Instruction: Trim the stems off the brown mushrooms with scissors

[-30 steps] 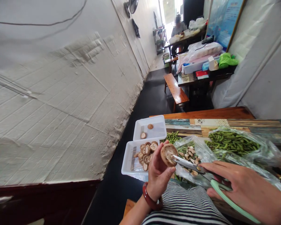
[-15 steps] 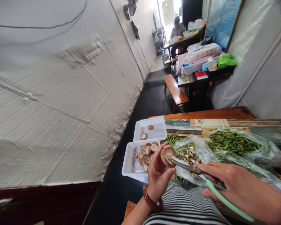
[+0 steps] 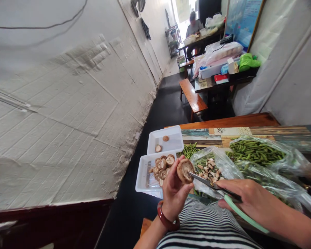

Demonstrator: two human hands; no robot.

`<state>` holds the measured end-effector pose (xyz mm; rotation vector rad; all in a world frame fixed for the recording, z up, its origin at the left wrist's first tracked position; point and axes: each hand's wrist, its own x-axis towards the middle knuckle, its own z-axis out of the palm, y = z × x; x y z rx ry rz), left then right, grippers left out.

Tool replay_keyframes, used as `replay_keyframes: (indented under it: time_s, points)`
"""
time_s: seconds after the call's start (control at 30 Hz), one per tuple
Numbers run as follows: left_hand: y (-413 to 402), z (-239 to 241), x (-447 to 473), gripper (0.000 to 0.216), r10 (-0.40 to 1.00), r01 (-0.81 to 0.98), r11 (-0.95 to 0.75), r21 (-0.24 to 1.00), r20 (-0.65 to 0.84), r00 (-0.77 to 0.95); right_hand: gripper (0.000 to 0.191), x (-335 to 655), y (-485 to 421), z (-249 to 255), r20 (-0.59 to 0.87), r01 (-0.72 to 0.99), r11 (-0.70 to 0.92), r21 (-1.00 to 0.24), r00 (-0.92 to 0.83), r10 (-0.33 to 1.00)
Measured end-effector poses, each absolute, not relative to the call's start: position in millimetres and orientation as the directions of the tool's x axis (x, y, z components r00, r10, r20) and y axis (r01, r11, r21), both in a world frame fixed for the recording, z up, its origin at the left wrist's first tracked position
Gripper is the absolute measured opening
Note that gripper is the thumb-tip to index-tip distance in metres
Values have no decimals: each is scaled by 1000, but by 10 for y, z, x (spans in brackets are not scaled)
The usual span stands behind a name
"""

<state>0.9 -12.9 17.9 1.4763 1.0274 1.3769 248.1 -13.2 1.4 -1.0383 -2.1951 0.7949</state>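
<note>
Across the counter lies the bean bag. Two trays sit at the counter's left edge. Your right grip is closed round the scissors, whose blades touch the mushroom. Your left grip pinches that mushroom above the near edge, beside the nearer tray. You seem to be trimming the stem, and the cut calls for a steady cap.

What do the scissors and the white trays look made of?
Silver-bladed scissors in the right hand: bare shiny metal blades, pale green glossy handles, likely plastic. Two white rectangular trays: thin matte foam or plastic, by their soft rounded rims.
</note>
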Motion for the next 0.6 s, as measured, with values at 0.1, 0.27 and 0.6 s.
replay_keyframes:
  time_s: [0.1, 0.27, 0.6]
  points:
    - [-121, 199, 47, 72, 964, -94, -259, 961, 263, 39, 26, 2449, -183, -212, 337, 428, 535, -728, -457, 823]
    - [-108, 226, 78, 71, 981, -249, -168, 954, 186, 53, 28, 2461, -255, -351, 434, 492, 572, -657, -373, 820]
    - [-99, 218, 73, 71, 994, -285, -65, 956, 89, 71, 44, 2681, -208, -202, 462, 661, 590, -463, -388, 798]
